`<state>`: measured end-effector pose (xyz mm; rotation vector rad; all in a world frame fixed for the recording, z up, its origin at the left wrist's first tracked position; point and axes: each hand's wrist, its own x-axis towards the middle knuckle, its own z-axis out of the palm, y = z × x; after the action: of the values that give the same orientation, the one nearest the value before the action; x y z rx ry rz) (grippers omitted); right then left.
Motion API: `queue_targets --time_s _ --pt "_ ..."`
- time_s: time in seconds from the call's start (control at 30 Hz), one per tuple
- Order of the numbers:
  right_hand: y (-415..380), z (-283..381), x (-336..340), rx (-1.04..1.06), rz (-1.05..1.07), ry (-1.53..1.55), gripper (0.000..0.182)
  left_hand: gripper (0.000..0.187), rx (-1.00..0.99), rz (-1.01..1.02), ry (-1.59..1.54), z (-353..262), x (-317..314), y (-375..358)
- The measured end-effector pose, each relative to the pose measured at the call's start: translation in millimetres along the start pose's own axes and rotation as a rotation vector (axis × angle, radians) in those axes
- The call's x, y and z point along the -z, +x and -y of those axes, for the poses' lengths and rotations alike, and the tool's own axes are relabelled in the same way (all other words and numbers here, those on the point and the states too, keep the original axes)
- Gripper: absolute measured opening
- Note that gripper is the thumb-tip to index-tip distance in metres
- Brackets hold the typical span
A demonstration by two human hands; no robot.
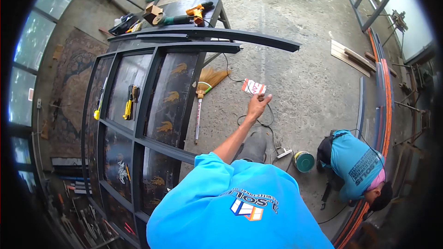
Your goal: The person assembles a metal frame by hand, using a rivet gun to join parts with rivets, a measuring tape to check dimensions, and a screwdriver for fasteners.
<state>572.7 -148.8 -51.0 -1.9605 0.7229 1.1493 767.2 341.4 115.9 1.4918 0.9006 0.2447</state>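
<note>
Blue shirt front (240,207) fills the bottom of the frame, closest to the lens, logo upside down as I read it. A grey trouser leg (254,147) shows just above it.

One bare arm runs from the shirt's left side up toward frame centre. By that origin I take it as the left hand (257,105). Its fingertips are pinched on the lower right edge of a small red-and-white packet (254,86). The packet is held out over the concrete floor (300,64), just above centre. Its long axis runs roughly left to right, tipped slightly down at the right. It sits directly above the hand in the frame, touching the fingertips, at full arm's reach from the body. I see no right hand anywhere in the frame, so I can say nothing of its grip.

Around the hand:
- A black cable (265,122) loops on the floor just below the wrist.
- A broom (203,97) lies left of the packet, bristles uppermost.
- A dark metal frame (138,143) with panels fills centre left, with yellow tools (128,106) lying on it.
- A bench (217,7) at upper centre carries an orange drill (197,13).
- A green tin (304,161) stands lower right of the hand.
- A co-worker (357,166) in the same blue shirt crouches at lower right beside long orange rails, well apart from the hand.
</note>
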Motion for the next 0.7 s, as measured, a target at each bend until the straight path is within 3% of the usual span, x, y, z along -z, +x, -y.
queue_targets --time_s 0.1,0.17,0.23,0.3,0.4,0.47,0.53,0.57,0.7 --pt "24.6 64.9 24.1 0.081 -0.032 0.137 0.022 0.086 0.003 -0.068 -0.120 -41.3 -34.5 73.0" --pt "52.0 127.7 46.7 0.146 -0.073 0.248 0.025 0.097 0.019 -0.270 -0.201 -74.5 -49.8 133.0" --pt "73.2 210.5 64.5 0.203 -0.110 0.358 0.029 0.108 0.121 -0.545 -0.226 -92.2 -65.1 204.5" --pt "90.9 304.8 87.6 0.234 -0.091 0.407 0.034 0.122 0.354 -0.732 -0.302 -104.9 -70.1 272.3" --pt "121.8 417.4 128.5 0.338 -0.104 0.315 0.036 0.121 0.463 -0.899 -0.473 -120.1 -84.2 312.4" --pt "132.1 520.6 135.5 0.492 -0.050 0.219 0.039 0.109 0.386 -0.973 -0.429 -119.2 -80.6 330.8" --pt "108.5 610.6 146.3 0.624 -0.012 0.138 0.040 0.069 0.441 -1.036 -0.413 -117.9 -82.4 337.1" --pt "103.0 652.0 150.4 0.682 0.016 0.117 0.041 0.060 0.308 -1.094 -0.450 -121.6 -86.8 330.8" --pt "109.2 779.8 135.7 0.830 0.246 -0.018 0.042 0.063 0.156 -1.102 -0.617 -110.1 -73.9 321.9"
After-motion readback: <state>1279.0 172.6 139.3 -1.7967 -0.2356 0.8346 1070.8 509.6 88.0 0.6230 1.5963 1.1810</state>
